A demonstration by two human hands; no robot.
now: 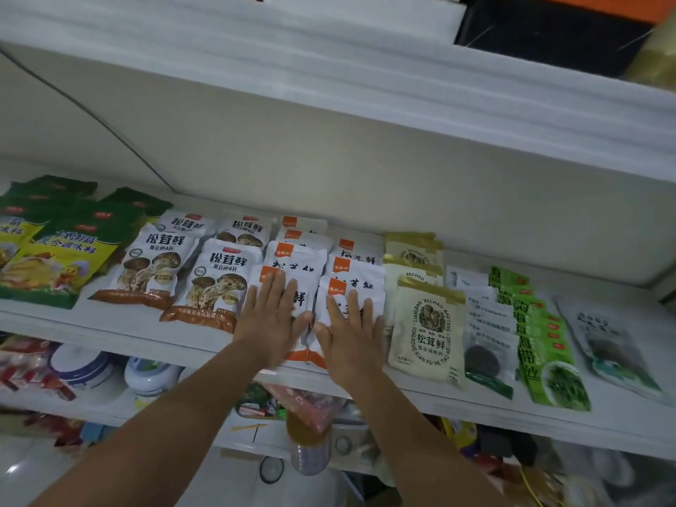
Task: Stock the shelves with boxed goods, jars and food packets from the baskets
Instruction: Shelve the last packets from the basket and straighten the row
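Note:
Two overlapping rows of white food packets with orange tags lie flat on the white shelf [120,325]. My left hand [272,318] presses flat, fingers straight, on the front packet of the left row [305,292]. My right hand [353,333] lies flat on the front packet of the right row [338,292]. Both front packets reach the shelf's front edge. Neither hand grips anything.
Left of my hands lie white mushroom packets [151,267] and green-yellow packets [55,250]. To the right lie cream-gold packets [426,329], clear packets with dark contents [488,345], green packets [545,345] and a pale packet [611,345]. Lower shelves hold bowls [82,365], jars and snacks.

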